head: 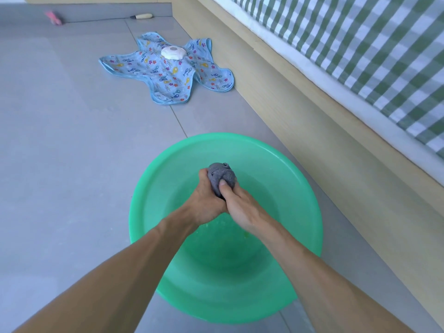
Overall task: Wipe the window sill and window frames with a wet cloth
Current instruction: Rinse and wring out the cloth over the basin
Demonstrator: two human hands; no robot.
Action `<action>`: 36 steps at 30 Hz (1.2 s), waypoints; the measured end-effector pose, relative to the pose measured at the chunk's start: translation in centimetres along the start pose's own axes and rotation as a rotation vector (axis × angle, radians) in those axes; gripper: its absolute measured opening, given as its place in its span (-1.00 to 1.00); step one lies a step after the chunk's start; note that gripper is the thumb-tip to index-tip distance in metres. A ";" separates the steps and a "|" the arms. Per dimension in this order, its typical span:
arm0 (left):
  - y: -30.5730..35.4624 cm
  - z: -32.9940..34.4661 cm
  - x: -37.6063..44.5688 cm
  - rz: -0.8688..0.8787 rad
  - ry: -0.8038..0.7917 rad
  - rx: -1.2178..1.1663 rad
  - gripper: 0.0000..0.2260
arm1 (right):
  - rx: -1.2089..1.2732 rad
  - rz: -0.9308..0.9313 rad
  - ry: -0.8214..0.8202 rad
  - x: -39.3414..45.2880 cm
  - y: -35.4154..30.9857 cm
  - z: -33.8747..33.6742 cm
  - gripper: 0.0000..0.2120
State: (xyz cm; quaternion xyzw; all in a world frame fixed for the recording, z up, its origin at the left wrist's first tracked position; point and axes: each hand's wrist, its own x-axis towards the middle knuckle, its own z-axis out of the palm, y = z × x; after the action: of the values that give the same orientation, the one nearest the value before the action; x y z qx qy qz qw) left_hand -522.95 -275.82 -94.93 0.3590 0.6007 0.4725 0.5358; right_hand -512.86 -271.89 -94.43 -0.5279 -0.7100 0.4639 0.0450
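A balled-up grey cloth (222,175) is held over a green plastic basin (153,188) that stands on the grey tiled floor. My left hand (204,200) grips the cloth from the left. My right hand (240,207) grips it from the right, thumb pressed on the cloth. Both hands meet above the middle of the basin. The lower part of the cloth is hidden between my palms. No window sill or frame is in view.
A wooden bed frame (300,121) with a green-and-white checked sheet (360,44) runs along the right. A blue patterned cloth (168,73) with a white round object (173,52) on it lies on the floor beyond the basin. A pink item (54,18) and a handled tool (141,16) lie far back.
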 end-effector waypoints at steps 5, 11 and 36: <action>2.0 -2.2 0.7 -0.070 -0.178 0.314 -0.74 | -0.164 -0.133 0.068 -2.3 0.6 -2.0 -0.59; 2.8 -2.0 0.4 -0.329 -0.511 0.349 -0.81 | -0.901 -0.610 0.210 -1.9 2.7 -1.4 0.08; 2.7 -2.2 -0.3 -0.427 -0.547 0.431 -0.71 | -0.949 -0.726 0.359 -1.5 1.9 -1.0 -0.31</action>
State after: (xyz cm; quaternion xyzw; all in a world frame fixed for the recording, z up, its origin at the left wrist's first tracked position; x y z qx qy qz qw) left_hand -525.31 -275.70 -92.31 0.4428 0.5823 0.1008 0.6744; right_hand -510.30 -272.48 -94.54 -0.2852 -0.9542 -0.0431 0.0790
